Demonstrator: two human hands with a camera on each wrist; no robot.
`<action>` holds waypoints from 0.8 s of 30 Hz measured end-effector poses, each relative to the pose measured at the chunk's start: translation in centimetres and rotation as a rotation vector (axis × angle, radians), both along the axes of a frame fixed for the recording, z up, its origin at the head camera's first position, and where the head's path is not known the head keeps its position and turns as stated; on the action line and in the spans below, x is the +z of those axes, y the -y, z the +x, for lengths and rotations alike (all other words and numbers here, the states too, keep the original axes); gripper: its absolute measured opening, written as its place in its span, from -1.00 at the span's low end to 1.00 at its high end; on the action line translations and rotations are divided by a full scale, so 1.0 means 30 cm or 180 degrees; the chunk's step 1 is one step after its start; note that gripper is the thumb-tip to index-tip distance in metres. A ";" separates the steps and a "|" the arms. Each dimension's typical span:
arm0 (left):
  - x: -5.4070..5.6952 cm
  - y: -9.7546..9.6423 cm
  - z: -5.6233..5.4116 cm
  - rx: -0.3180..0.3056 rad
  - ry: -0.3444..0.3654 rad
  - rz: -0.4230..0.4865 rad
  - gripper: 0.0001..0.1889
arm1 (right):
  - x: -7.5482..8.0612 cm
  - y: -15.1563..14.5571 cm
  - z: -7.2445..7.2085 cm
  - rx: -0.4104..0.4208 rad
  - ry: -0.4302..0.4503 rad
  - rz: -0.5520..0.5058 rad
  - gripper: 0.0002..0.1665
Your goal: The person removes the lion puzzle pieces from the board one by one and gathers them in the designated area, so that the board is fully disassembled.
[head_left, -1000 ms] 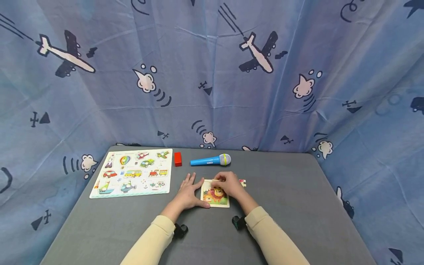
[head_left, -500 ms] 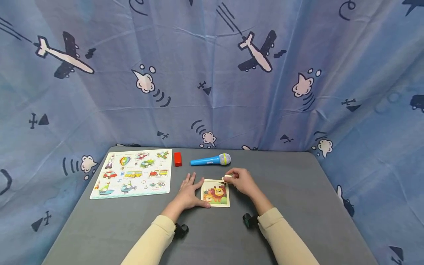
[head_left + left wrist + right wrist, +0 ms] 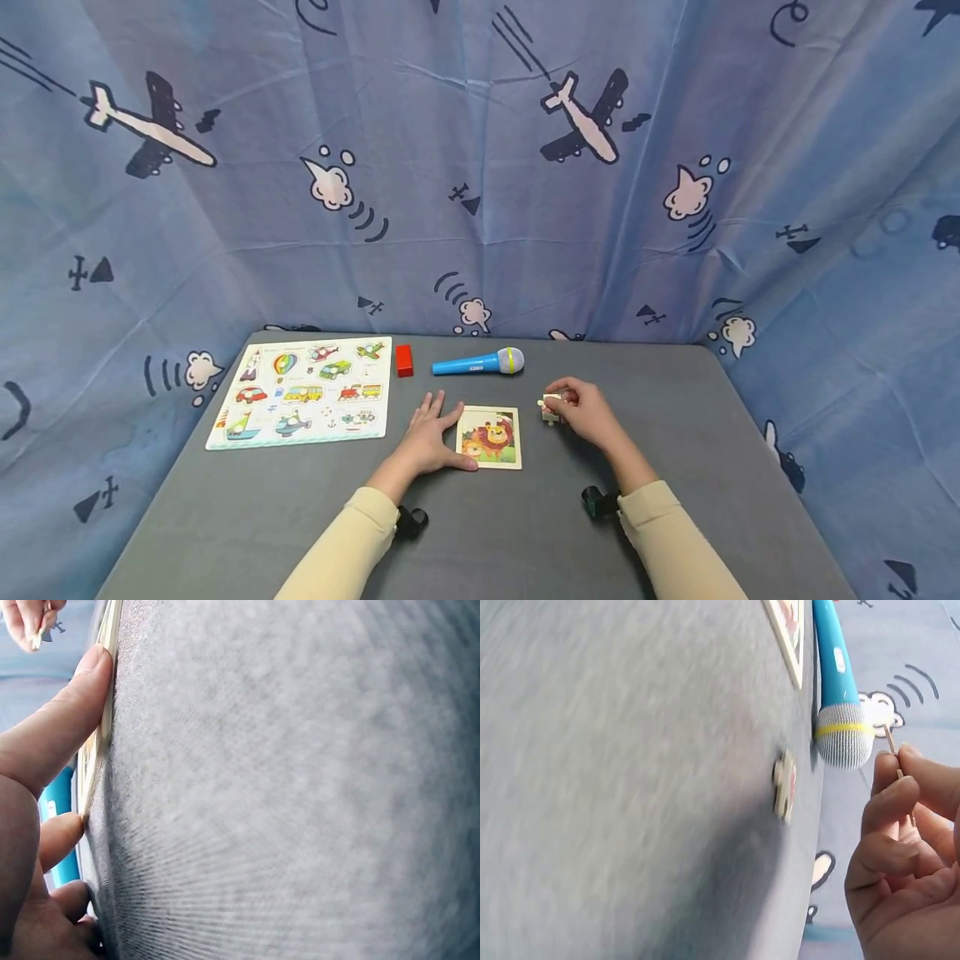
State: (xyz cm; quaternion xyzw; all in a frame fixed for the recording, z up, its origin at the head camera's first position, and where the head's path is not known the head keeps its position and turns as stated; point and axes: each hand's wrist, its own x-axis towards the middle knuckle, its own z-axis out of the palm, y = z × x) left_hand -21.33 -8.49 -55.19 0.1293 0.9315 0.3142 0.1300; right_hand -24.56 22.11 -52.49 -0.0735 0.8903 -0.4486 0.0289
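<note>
A square wooden jigsaw puzzle point(image 3: 489, 437) with a lion picture lies flat on the grey table; the top of its picture has a gap. My left hand point(image 3: 427, 442) rests at its left side with spread fingers, the thumb point(image 3: 86, 690) touching the frame's near edge. To the right of the puzzle, my right hand point(image 3: 588, 408) pinches a thin wooden puzzle piece point(image 3: 901, 776) between thumb and fingers, seen edge-on in the right wrist view. Another puzzle piece point(image 3: 784, 786) lies on the table below that hand.
Behind the puzzle lie a blue toy microphone point(image 3: 480, 362) and a red block point(image 3: 404, 361). A white board point(image 3: 300, 393) with vehicle pictures is at the left. A blue curtain point(image 3: 480, 208) with printed planes hangs along the table's back edge.
My right hand has moved from the puzzle's top to the right, carrying a piece lifted out of it, over the piece on the table. The left hand has stayed put.
</note>
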 end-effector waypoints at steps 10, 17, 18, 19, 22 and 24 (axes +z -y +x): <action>-0.014 0.002 -0.010 0.0010 0.0008 -0.0028 0.16 | -0.027 -0.102 -0.005 -0.0296 -0.0152 0.0005 -0.73; -0.007 0.001 -0.011 0.0043 0.0010 -0.0010 0.15 | -0.043 -0.147 -0.015 -0.0340 -0.0035 0.0255 -0.76; -0.007 0.001 -0.010 0.0039 0.0015 -0.0015 0.15 | -0.046 -0.150 -0.015 -0.0345 -0.0007 0.0284 -0.76; -0.007 0.001 -0.009 0.0035 0.0018 -0.0016 0.15 | -0.050 -0.153 -0.015 -0.0345 0.0016 0.0316 -0.76; -0.007 0.002 -0.006 0.0024 0.0015 -0.0019 0.15 | -0.062 -0.158 -0.018 -0.0369 0.0097 0.0423 -0.77; -0.009 0.002 -0.006 0.0022 0.0007 -0.0017 0.16 | -0.070 -0.160 -0.018 -0.0366 0.0131 0.0512 -0.77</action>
